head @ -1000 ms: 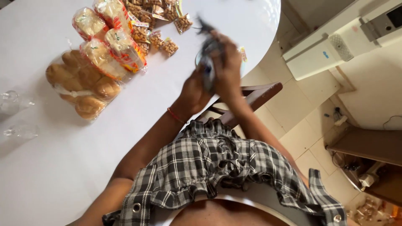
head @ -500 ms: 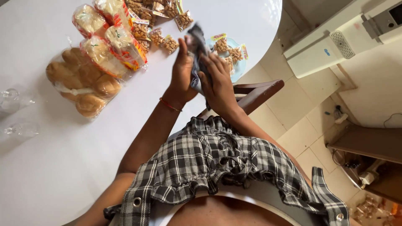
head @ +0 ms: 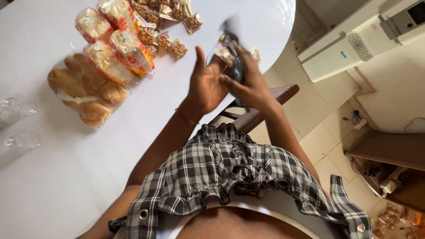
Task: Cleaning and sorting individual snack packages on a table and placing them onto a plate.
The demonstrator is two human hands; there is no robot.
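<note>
Both hands meet over the table edge, a dark crumpled cloth (head: pixel 233 53) between them.
Left hand (head: pixel 207 84) spread flat, palm open; right hand (head: pixel 252 82) pinches the cloth, running up and away from the fingers. Beyond: one white round table (head: pixel 66 177), one clear bag of brown buns (head: pixel 84 93), four wrapped bread packs (head: pixel 113 40).

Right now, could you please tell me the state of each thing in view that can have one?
Left hand: open, palm up.
Right hand: gripping dark cloth, blurred.
Bag of buns: sealed, lying flat.
Peanut packets: sealed, scattered.
Glasses: lying on table.
</note>
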